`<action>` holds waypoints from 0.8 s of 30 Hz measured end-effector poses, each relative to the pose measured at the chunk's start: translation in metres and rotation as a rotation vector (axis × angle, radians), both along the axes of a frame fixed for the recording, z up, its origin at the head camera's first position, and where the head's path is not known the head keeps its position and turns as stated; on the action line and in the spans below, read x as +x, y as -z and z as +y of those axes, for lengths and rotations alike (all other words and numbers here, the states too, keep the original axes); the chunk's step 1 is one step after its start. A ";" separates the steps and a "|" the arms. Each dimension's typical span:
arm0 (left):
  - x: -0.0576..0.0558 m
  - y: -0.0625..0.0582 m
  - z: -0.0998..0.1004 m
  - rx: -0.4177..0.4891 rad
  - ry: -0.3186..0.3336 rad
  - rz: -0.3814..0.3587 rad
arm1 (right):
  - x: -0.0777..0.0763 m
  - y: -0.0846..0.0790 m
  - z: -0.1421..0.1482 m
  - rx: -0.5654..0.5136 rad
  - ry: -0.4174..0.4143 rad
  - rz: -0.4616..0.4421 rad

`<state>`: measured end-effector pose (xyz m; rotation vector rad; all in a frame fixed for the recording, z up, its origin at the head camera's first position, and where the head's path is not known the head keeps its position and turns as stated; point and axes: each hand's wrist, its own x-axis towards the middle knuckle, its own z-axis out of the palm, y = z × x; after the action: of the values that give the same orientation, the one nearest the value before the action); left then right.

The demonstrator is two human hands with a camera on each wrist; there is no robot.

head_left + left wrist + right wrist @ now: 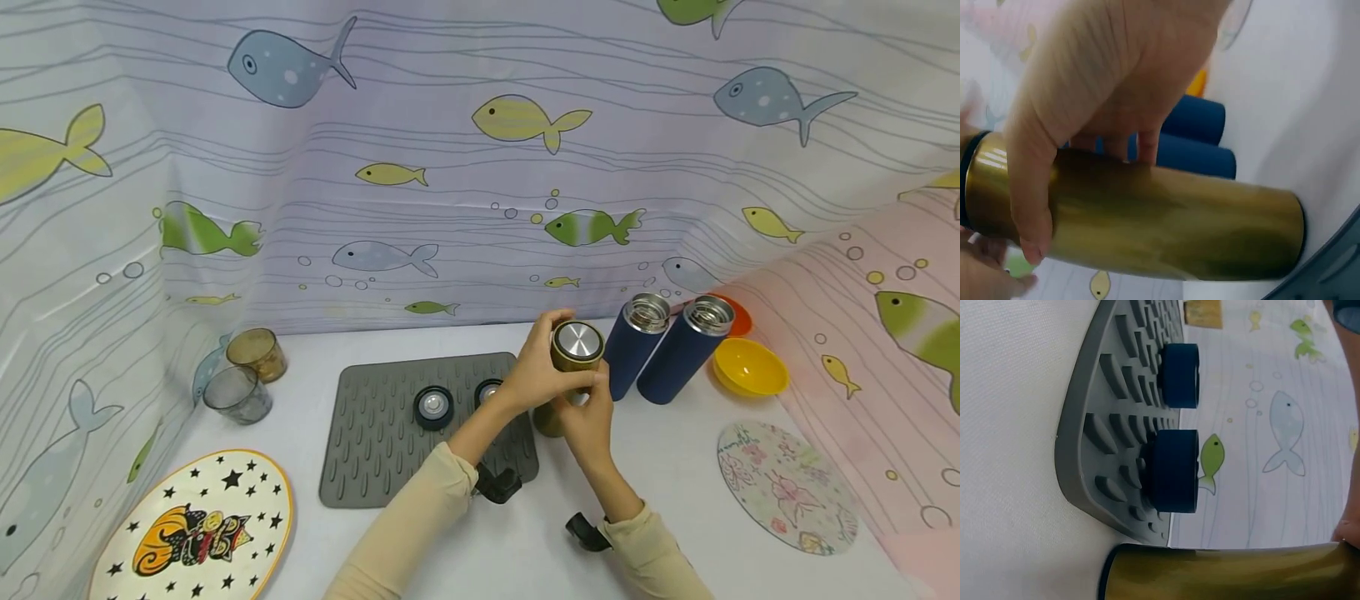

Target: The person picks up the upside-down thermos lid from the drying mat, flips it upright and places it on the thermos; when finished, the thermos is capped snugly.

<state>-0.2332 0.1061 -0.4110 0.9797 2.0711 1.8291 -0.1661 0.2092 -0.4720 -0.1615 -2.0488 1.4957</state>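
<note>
A gold thermos bottle (576,360) with a silver-topped cap (579,340) stands tilted by the right edge of the grey ridged mat (352,433). My left hand (542,368) curls round its top end near the cap. Lower down, my right hand (588,423) grips the body, its thumb across the gold side in the left wrist view, where the bottle (1179,219) runs sideways. In the right wrist view only part of the gold body (1229,575) shows. Two navy lids, one uncovered (433,407) and another (489,392) partly behind my left hand, lie on the mat.
Two navy thermos bottles (678,358) without lids stand just right of my hands. Beyond them are a yellow bowl (750,367) and an orange one (738,315). A floral oval mat (787,487) lies at right, a cat-patterned oval plate (258,500) and two glasses (238,396) at left.
</note>
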 end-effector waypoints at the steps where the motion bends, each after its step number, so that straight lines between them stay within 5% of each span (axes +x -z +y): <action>1: -0.001 0.001 0.000 0.018 0.018 -0.013 | 0.000 0.001 0.000 0.001 0.000 0.000; 5: -0.004 0.001 -0.003 0.058 0.079 -0.079 | 0.003 -0.005 -0.004 0.011 -0.005 -0.002; 9: -0.002 0.000 -0.003 -0.008 -0.007 -0.023 | 0.003 -0.006 -0.004 0.019 0.002 -0.006; 14: -0.003 0.002 -0.003 0.055 0.055 -0.047 | 0.002 -0.001 -0.001 0.019 -0.002 -0.002; 19: 0.000 -0.001 0.001 -0.039 -0.025 0.034 | 0.002 0.000 0.000 0.008 0.008 -0.015; 24: -0.002 -0.002 0.001 0.048 0.038 -0.040 | 0.001 0.001 0.000 0.003 -0.012 -0.008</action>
<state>-0.2355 0.1072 -0.4094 0.9791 1.9803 1.8716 -0.1651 0.2094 -0.4728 -0.1544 -2.0611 1.5016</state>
